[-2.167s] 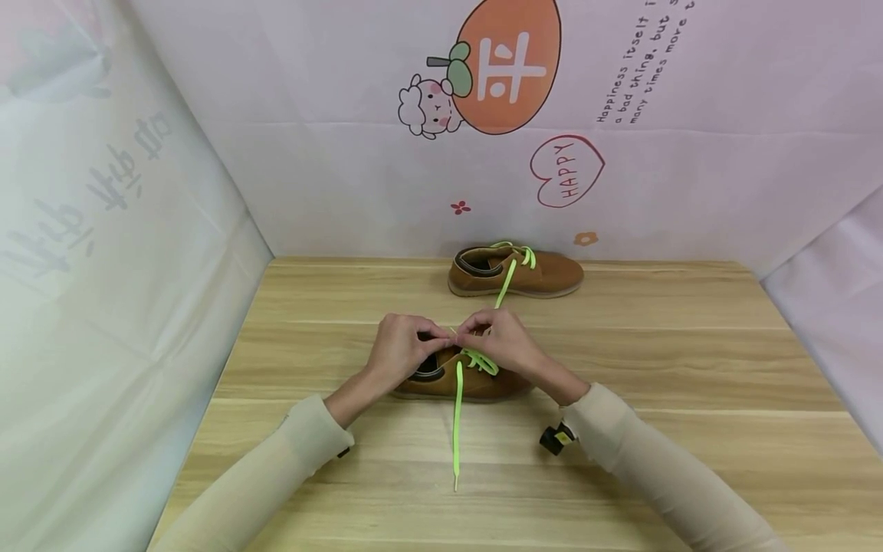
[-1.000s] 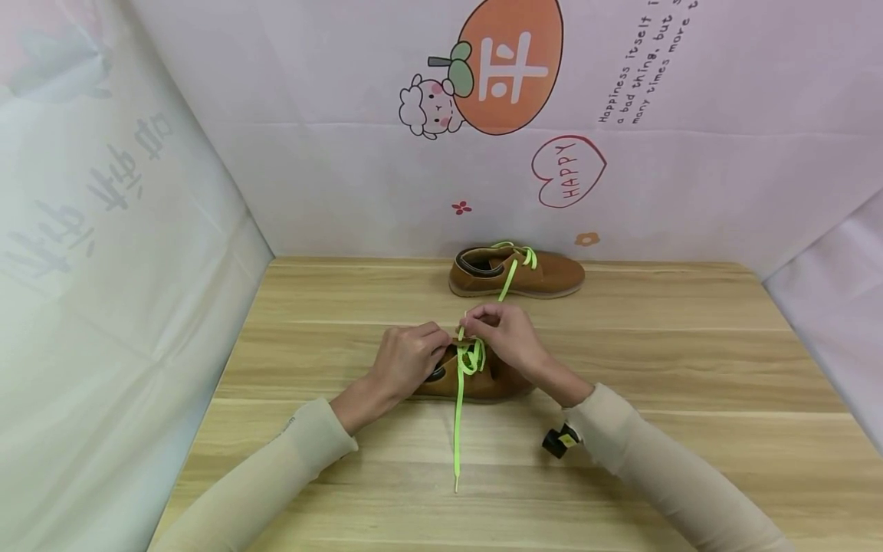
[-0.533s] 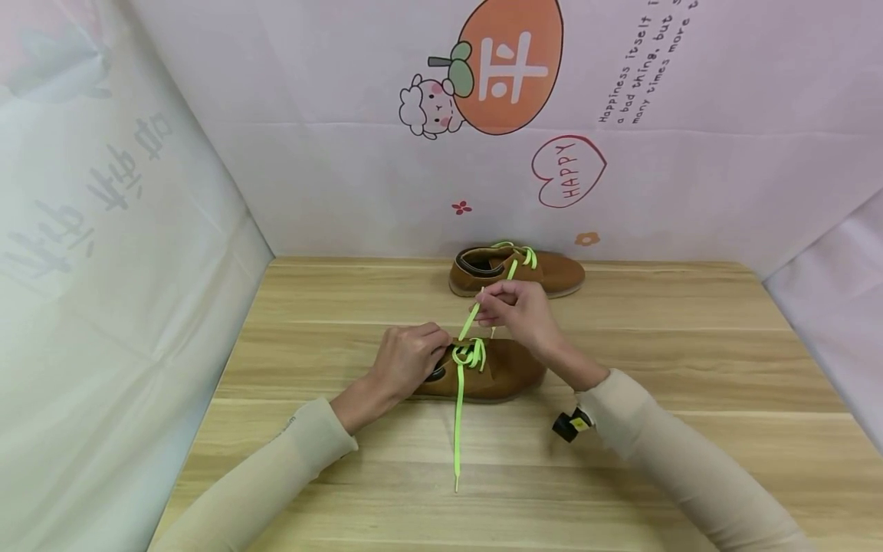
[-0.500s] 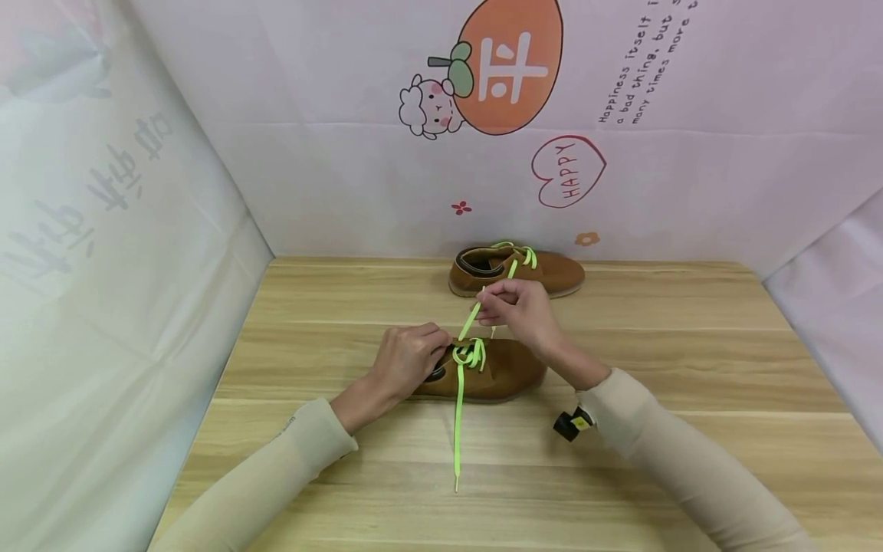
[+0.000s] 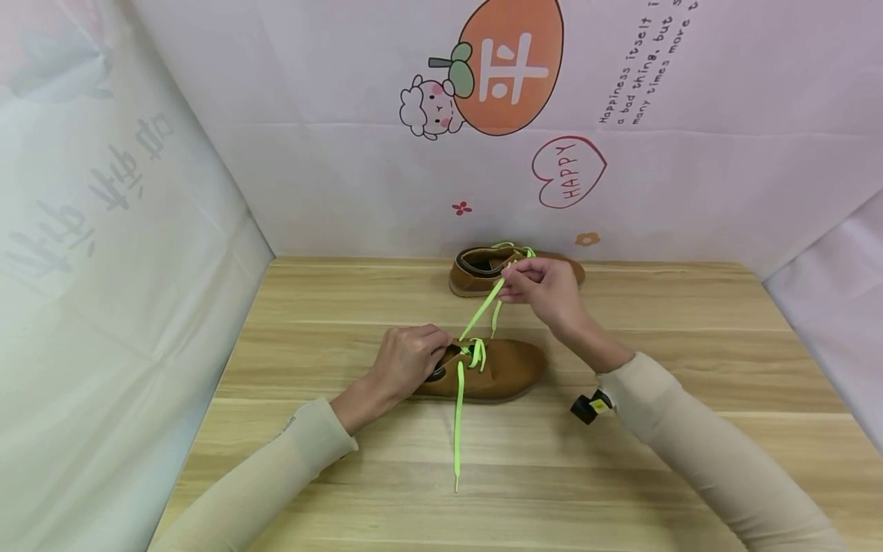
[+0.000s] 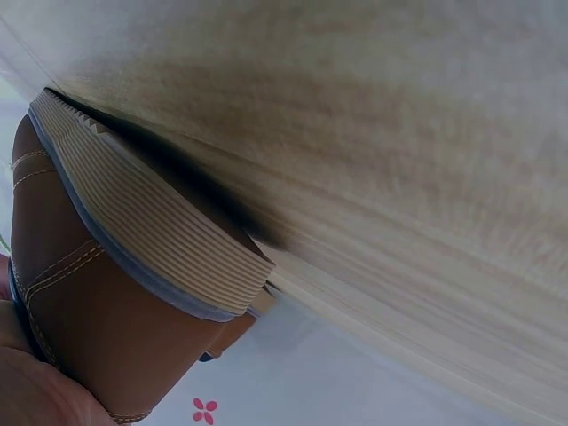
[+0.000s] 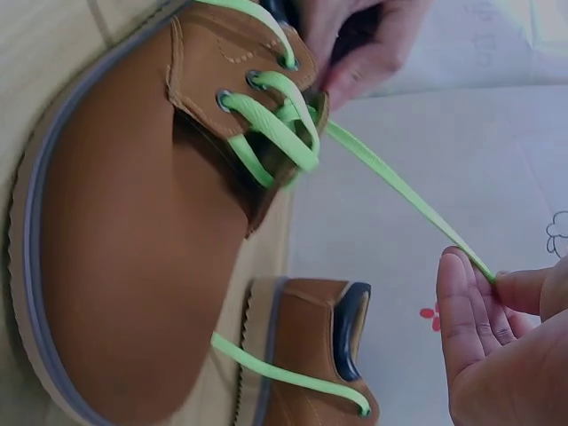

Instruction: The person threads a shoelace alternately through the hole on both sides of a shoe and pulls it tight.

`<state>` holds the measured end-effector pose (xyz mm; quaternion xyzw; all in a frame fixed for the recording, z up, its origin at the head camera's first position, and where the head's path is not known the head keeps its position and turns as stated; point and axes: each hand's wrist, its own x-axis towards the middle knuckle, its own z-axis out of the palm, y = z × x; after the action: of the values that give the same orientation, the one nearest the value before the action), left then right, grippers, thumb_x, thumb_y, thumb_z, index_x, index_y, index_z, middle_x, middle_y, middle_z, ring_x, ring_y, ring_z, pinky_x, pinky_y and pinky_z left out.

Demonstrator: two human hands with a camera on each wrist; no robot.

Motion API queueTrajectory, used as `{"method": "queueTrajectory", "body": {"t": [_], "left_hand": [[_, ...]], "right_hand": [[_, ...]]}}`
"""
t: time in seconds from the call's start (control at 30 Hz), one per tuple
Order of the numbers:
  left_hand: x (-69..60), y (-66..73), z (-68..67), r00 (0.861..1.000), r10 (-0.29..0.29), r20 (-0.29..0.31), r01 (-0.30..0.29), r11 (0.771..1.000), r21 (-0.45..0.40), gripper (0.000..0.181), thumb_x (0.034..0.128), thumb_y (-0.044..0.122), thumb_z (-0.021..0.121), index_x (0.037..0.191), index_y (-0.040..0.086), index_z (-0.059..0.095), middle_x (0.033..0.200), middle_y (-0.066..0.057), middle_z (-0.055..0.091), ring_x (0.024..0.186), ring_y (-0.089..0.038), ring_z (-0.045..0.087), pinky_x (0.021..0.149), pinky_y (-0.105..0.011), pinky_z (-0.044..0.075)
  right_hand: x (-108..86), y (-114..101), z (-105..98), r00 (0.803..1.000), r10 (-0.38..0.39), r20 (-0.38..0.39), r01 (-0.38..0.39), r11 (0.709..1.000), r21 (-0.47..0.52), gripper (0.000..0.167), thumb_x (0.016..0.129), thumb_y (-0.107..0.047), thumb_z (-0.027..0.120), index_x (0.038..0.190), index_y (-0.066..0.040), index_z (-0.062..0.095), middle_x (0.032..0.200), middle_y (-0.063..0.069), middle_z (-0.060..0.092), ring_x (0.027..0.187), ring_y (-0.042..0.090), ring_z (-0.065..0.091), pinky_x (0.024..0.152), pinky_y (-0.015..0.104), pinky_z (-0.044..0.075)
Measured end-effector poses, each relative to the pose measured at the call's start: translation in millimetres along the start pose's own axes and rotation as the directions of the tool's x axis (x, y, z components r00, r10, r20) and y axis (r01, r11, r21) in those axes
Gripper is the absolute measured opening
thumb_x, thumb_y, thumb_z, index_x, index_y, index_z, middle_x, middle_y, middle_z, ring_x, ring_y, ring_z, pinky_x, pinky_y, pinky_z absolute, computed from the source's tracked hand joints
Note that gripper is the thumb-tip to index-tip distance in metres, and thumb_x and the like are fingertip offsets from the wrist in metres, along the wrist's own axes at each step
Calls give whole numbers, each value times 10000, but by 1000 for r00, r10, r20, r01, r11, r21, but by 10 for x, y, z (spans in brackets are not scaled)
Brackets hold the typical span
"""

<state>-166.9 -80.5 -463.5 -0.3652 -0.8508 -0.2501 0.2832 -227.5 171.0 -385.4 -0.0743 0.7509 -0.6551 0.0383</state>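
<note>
A brown leather shoe (image 5: 513,368) with neon green laces lies on the table, toe to the right. My left hand (image 5: 407,360) holds it by the far eyelet flap; in the right wrist view, the left fingertips (image 7: 368,67) pinch near that flap's edge. My right hand (image 5: 545,295), up and to the right, pinches the end of the shoelace (image 5: 483,309), which runs taut from the flap. The lace's other end hangs over the near side onto the table. The left wrist view shows the shoe's heel (image 6: 124,311) and ribbed sole; most of the left hand is outside it.
A second brown shoe (image 5: 469,282) stands at the back against the printed white wall (image 5: 345,192), partly behind my right hand. Its green lace trails forward onto the wooden table (image 5: 655,475). A white cloth side wall (image 5: 124,253) rises at the left.
My right hand has moved up and right, drawing the lace through the far flap into a longer taut length. The lace loop on the shoe has shrunk. My left hand went from the lace to the flap.
</note>
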Motion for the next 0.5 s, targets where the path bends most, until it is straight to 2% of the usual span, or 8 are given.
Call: {"method": "queueTrajectory", "body": {"t": [0.17,0.3,0.5], "left_hand": [[-10,-5,5,1000,3,-2,-3,1000,-8,129,826,-44,854,840,71,796,829,-38,790,691,-160,760,603,-282,604],[-7,-2,-4,1000,2,1,-2,1000,-13,116,840,-31,845,839,75,798,842,-49,797,711,-170,769,622,-291,613],[-1,-2,-4,1000,6,7,-6,1000,2,135,816,-21,877,837,89,800,848,-34,800,729,-161,774,642,-275,614]], "right_hand": [[45,-64,-104,1000,26,-14,-26,999,26,241,1048,-26,640,1158,188,636,854,11,773,775,149,777,790,333,634],[72,-108,-189,998,58,-14,-57,996,68,244,1058,-40,626,1164,179,609,826,2,766,765,134,771,810,340,630],[103,-138,-288,998,53,-16,-52,997,53,200,1063,-48,621,1138,136,629,846,15,767,773,130,767,831,358,627]]}}
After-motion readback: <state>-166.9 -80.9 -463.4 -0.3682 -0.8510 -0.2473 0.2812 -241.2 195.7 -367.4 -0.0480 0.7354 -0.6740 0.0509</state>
